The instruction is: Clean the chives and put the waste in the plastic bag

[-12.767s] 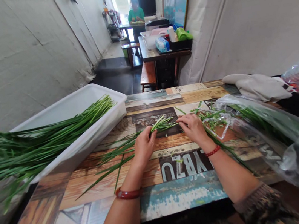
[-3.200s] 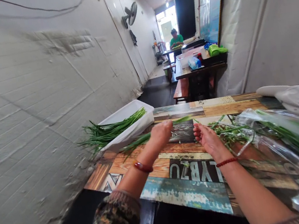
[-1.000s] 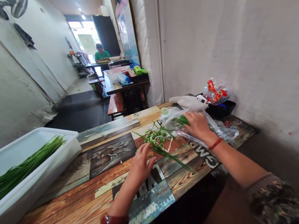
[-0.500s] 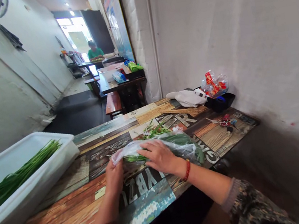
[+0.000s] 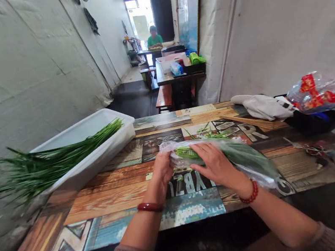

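A person's left hand (image 5: 164, 166) pinched the open end of a clear plastic bag (image 5: 250, 156) of greens on a patchwork-print tabletop (image 5: 96, 201); the right hand (image 5: 214, 162) lay across it, though whether it gripped could not be told. From the bag, a printed R (image 5: 256, 131) showed at one o'clock, and lettering (image 5: 190, 181) including Z and B at seven, partly covered by the right hand. Writing on the wall poster (image 5: 189, 6) at twelve was too small to read. Loose trimmings (image 5: 207, 131) lay just behind the bag at twelve, a white tub (image 5: 116, 149) of long stalks (image 5: 73, 156) at ten, a pale cloth (image 5: 263, 106) at two.
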Available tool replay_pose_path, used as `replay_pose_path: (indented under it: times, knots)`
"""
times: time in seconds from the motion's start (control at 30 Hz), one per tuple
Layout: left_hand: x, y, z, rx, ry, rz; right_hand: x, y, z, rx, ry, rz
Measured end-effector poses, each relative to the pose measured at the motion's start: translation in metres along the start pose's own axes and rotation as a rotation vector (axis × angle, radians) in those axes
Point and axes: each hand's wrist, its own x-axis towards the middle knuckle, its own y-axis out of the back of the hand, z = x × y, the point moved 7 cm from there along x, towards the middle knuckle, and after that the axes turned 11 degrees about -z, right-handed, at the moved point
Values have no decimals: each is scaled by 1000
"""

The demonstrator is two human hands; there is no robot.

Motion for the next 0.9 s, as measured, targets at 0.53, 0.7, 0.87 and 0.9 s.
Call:
replay_pose_path:
  times: [0.53, 0.7, 0.87, 0.9]
  knots:
    - [-14, -31, 4, -97, -21, -127, 3, 19, 14, -63, -75, 2]
    - [-16, -34, -1, -185, 8, -120, 7, 10, 10, -51, -93, -36]
    - [-16, -40, -1, -179, 39, -171, 11, 13, 15, 62, -53, -146]
    - [-16, -39, -1, -151, 36, -166, 10, 14, 18, 79, -52, -149]
